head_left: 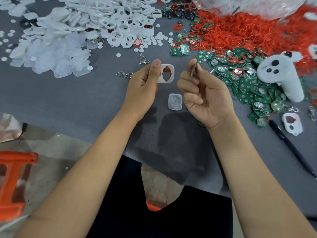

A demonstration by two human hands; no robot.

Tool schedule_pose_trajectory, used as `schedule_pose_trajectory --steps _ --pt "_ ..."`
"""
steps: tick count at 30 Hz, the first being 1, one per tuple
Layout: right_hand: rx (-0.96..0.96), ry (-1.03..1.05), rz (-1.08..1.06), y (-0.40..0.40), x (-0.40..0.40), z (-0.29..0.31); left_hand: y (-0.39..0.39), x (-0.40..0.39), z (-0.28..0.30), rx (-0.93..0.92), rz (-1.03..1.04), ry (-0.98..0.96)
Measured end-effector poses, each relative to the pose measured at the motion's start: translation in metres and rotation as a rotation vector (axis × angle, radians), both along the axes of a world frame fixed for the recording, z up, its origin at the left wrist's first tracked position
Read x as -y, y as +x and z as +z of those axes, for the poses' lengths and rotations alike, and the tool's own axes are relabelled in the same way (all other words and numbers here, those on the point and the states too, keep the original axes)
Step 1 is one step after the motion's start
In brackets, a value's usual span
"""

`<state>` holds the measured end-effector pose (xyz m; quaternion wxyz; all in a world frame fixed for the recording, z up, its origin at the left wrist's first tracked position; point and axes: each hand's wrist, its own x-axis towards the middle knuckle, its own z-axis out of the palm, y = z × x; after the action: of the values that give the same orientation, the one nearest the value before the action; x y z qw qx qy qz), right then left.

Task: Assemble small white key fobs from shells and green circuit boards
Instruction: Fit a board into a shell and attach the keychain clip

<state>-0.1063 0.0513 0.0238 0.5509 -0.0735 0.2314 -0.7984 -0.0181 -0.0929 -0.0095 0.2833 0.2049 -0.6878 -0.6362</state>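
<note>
So, left to right. At 10 o'clock sits the pile of clear backs (51, 55), with white shells (109, 19) heaped beyond it toward 11. All light moulded plastic, so it will skate on the grey table (68, 100) if you nudge it.

Your left hand (142, 85) pinches one shell (166, 73) by its left edge, thumb on top, fingers curled under. The shell faces you at 12, held above the table, with a red seal visible in its cutout. Thin-walled and stiff, I'd say; grip the edges only and keep off the opening so the seal stays seated.

Directly below, at 6 o'clock of that shell, one clear back (175, 101) lies flat on the table, touching neither hand. Slick and near weightless; lift it by the long sides.

Your right hand (204, 98) pinches a small flat part (193, 70) edge-on between thumb and forefinger, other fingers loosely curled. Seen on edge and blurred, so I can't tell whether it's a board. If it is, it's rigid but scratchable: hold it by the rim, clear of the metal contacts.

Green boards (247, 86) are heaped at 2 to 3 o'clock, red rings (240, 33) piled beyond at 1. A white controller (279, 76) lies on the boards, a pen (291, 145) at 4.
</note>
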Motion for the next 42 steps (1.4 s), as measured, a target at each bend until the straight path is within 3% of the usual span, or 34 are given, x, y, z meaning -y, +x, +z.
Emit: schedule_pose_trajectory --steps 7,15,19,26,31,42 --pt "0.038 0.022 0.279 0.009 -0.002 0.001 0.003 -0.002 0.004 0.000 -0.011 -0.055" --pt "0.230 0.052 0.558 0.008 -0.005 -0.003 0.005 -0.004 0.009 -0.042 -0.021 -0.040" --pt "0.247 0.059 0.543 0.006 -0.007 -0.002 0.005 -0.005 0.010 -0.033 -0.028 -0.070" --pt "0.288 0.066 0.322 0.003 -0.004 0.001 0.005 -0.003 0.005 -0.011 0.000 -0.114" --pt "0.280 0.107 0.299 0.004 0.000 0.000 0.006 -0.005 0.007 0.009 0.004 -0.134" --pt "0.232 -0.011 0.258 0.005 -0.001 -0.002 0.009 -0.008 0.010 0.039 -0.034 -0.214"
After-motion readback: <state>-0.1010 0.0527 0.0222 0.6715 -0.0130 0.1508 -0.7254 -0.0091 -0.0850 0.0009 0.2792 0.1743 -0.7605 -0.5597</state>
